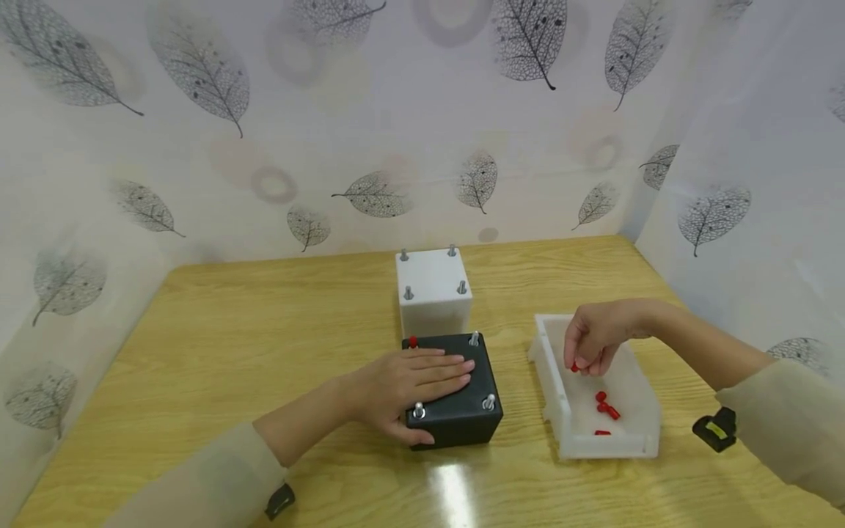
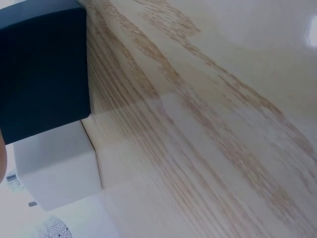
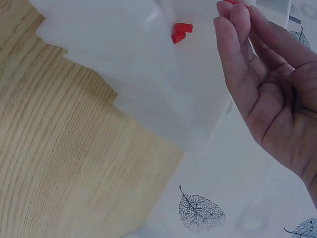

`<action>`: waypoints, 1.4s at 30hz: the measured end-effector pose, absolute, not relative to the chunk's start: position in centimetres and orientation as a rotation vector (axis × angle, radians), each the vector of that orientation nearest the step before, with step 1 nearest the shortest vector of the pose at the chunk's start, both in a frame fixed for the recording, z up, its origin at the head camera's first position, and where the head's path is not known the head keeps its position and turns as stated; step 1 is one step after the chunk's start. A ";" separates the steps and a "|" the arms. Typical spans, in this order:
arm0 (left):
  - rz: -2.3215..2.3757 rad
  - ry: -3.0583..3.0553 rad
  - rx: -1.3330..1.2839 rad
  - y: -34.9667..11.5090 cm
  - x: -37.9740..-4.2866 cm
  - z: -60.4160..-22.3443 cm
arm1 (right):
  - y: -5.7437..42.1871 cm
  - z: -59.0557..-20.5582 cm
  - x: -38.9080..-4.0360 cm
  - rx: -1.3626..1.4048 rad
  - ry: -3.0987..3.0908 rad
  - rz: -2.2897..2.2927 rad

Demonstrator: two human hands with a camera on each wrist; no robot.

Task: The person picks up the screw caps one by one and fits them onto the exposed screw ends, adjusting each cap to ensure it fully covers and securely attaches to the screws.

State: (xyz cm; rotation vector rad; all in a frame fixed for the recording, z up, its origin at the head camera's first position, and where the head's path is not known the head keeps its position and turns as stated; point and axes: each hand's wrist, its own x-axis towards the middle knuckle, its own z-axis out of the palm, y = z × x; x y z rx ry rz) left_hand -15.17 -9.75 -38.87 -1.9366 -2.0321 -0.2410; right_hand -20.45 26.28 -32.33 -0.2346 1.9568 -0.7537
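Observation:
My left hand [image 1: 403,385] rests on top of a black box [image 1: 455,434], fingers laid straight across it and thumb down by the front side. Metal bolts stand at the box's corners; a small red cap [image 1: 413,342] covers the back-left one. Above a white plastic bin [image 1: 564,418], my right hand [image 1: 604,337] pinches another red cap [image 1: 575,367] between thumb and fingertips. Several loose red caps [image 1: 612,413] lie inside the bin. In the right wrist view, the pinched cap [image 3: 231,2] is partly cut off by the top edge.
A white box [image 1: 432,275] with upright bolts at its corners stands right behind the black one. The wood-grain table [image 1: 264,315] runs back to a leaf-patterned curtain [image 1: 396,147], which also hangs along both sides.

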 end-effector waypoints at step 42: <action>-0.226 -2.049 -2.070 -9.9 -16.2 -38.3 | 21.7 -28.9 -17.4 -0.256 1.714 -1.120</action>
